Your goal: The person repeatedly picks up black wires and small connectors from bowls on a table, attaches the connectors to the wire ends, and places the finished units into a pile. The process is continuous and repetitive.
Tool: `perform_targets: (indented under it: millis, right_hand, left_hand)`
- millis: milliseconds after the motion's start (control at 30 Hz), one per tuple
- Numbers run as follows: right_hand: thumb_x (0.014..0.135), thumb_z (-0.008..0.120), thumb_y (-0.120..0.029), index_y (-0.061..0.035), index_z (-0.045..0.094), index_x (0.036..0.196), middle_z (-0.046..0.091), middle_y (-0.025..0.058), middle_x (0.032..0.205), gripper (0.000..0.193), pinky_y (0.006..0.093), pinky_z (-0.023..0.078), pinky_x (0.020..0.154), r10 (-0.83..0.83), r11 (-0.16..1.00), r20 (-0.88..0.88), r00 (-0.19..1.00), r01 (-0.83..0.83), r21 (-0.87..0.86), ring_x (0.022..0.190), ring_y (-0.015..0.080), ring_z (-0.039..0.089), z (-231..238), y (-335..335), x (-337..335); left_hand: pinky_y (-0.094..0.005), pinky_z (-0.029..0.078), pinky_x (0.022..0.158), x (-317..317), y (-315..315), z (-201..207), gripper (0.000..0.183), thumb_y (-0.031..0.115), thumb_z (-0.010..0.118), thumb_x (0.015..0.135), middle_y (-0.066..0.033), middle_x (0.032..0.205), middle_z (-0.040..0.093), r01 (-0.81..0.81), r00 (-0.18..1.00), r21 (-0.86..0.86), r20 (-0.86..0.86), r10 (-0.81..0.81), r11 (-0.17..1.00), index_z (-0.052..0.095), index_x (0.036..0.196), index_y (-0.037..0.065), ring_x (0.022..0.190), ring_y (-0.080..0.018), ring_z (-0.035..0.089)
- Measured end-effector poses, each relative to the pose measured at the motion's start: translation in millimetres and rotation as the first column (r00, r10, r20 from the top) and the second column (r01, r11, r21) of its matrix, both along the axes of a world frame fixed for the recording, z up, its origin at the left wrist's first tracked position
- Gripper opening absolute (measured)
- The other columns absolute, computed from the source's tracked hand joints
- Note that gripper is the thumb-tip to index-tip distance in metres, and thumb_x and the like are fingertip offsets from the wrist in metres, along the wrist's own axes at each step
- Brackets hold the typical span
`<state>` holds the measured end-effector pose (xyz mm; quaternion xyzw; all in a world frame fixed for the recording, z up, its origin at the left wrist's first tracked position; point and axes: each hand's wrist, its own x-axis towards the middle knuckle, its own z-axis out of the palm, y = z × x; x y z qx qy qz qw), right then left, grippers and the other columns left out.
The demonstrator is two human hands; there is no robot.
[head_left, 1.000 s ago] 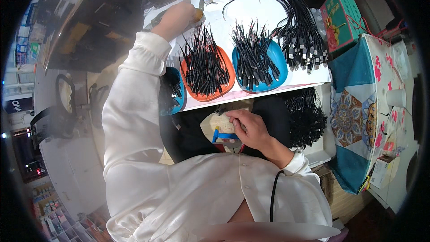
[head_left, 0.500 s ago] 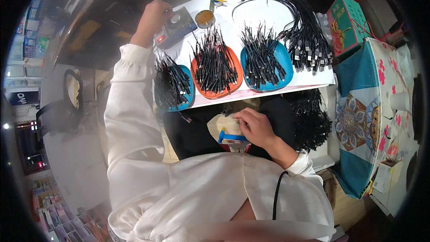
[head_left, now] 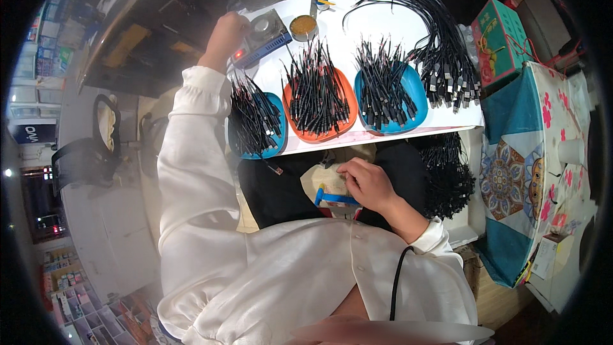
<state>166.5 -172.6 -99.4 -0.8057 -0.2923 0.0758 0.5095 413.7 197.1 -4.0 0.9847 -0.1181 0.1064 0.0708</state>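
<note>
White-sleeved, the left arm stretches up and away so the left hand (head_left: 225, 33) rests its grip on the grey station (head_left: 263, 38) on the table (head_left: 357, 13). The right hand (head_left: 369, 184), bent in at the lap, pinches a blue-handled tool (head_left: 333, 199).

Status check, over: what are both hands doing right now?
Left hand on the blue-grey benchtop unit with a red light. Right hand in the lap, gripping a small blue-handled tool. Three trays of black cables in between, none touched.
</note>
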Motion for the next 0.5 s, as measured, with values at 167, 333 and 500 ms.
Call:
perform_targets:
  millis: [167, 333, 500]
  right_hand:
    - [0.084, 0.056, -0.006, -0.0079, 0.059, 0.096, 0.061, 0.0102, 0.088, 0.013, 0.0414, 0.051, 0.065, 0.015, 0.999, -0.008, 1.000, -0.015, -0.040, 0.077, 0.0328, 0.063, -1, 0, 0]
    - [0.084, 0.056, -0.006, -0.0086, 0.059, 0.096, 0.061, 0.0099, 0.088, 0.013, 0.0414, 0.051, 0.065, 0.014, 0.999, 0.004, 1.000, -0.014, -0.038, 0.077, 0.0327, 0.063, -2, -1, 0]
    - [0.083, 0.056, -0.006, -0.0081, 0.059, 0.096, 0.061, 0.0104, 0.087, 0.013, 0.0414, 0.051, 0.064, -0.003, 1.000, 0.009, 1.000, 0.003, -0.012, 0.076, 0.0327, 0.063, 0, -3, -1]
  left_hand:
    - [-0.0393, 0.048, 0.070, 4, -1, -3, 0.012, 0.004, 0.071, 0.074, -0.0163, 0.081, 0.061, -0.009, 1.000, 0.022, -0.024, 0.009, 1.000, 0.072, 0.087, 0.000, 0.078, -0.0312, 0.060]
    - [-0.0409, 0.048, 0.074, 8, -3, -2, 0.013, 0.004, 0.071, 0.074, -0.0186, 0.084, 0.062, 0.010, 1.000, 0.062, -0.025, -0.008, 0.998, 0.071, 0.085, 0.000, 0.084, -0.0344, 0.061]
    - [-0.0424, 0.049, 0.079, 14, -1, -4, 0.012, 0.007, 0.066, 0.075, -0.0197, 0.088, 0.063, -0.008, 0.998, 0.098, -0.056, 0.014, 0.995, 0.071, 0.084, 0.001, 0.087, -0.0365, 0.062]
